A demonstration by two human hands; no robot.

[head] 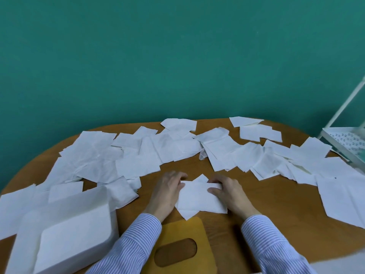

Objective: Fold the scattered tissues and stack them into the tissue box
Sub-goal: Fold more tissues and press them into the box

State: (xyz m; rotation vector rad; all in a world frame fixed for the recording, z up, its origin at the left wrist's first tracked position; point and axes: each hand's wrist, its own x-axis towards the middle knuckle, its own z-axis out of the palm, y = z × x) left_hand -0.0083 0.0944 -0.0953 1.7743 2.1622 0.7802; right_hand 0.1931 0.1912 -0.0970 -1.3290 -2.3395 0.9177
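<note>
A white tissue (pixel 199 198) lies on the wooden table (pixel 276 210) right in front of me, partly folded over itself. My left hand (pixel 167 192) rests on its left edge with fingers curled at the far corner. My right hand (pixel 227 190) pinches the tissue's far right edge between thumb and fingers. A white tissue box (pixel 65 230), open at the top, stands at the near left with a stack of folded tissues (pixel 75 242) inside. Several loose tissues (pixel 138 155) are scattered across the far half of the table.
A yellow-brown wooden lid (pixel 177 248) with an oval slot lies at the near edge between my striped sleeves. A white metal rack (pixel 345 141) stands at the far right. More tissues (pixel 343 194) cover the right side. A teal wall rises behind the table.
</note>
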